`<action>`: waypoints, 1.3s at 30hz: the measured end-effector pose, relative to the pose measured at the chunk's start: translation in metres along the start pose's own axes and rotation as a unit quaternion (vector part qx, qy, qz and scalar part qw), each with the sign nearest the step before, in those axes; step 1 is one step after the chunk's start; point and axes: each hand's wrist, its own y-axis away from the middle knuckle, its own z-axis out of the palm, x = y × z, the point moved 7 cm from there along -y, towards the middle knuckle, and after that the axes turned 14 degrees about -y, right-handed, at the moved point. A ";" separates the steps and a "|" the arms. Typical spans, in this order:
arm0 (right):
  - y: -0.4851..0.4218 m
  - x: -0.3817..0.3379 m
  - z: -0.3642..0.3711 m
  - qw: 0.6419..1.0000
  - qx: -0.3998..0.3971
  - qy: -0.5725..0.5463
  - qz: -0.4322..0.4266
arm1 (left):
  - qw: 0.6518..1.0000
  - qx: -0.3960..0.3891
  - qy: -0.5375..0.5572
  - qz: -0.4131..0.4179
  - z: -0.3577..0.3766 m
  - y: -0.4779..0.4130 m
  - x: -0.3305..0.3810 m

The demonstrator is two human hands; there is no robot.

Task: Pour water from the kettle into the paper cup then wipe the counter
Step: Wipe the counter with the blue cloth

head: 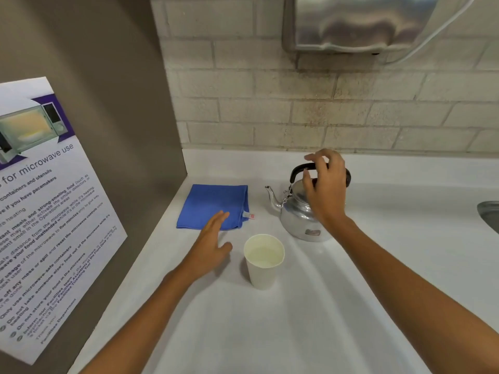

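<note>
The kettle (302,214) handle is loosely ringed by the right hand (324,184), fingers spread; the left hand (213,244) is held flat and empty beside the paper cup (263,263). The cup could be toppled by a careless sweep.

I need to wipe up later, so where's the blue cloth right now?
In the head view, the blue cloth lies flat on the counter toward the left, left of the kettle, beyond the paper cup.

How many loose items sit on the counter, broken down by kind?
Kettle: 1, silver with a black handle
Paper cup: 1, white, upright
Cloth: 1, blue, folded flat
Total: 3
</note>
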 end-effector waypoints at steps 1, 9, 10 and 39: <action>0.008 -0.006 0.001 1.000 -0.009 -0.001 -0.007 | 1.000 0.006 -0.009 -0.002 -0.003 -0.009 0.000; 0.081 -0.021 0.005 0.992 -0.111 -0.023 0.048 | 0.988 0.010 -0.153 -0.005 -0.006 -0.066 -0.008; 0.092 -0.018 0.008 0.989 -0.133 -0.016 0.064 | 0.983 0.009 -0.182 -0.012 -0.004 -0.071 -0.011; 0.186 0.020 0.043 0.915 -0.351 0.136 0.144 | 0.964 0.037 -0.262 -0.001 0.027 -0.012 -0.030</action>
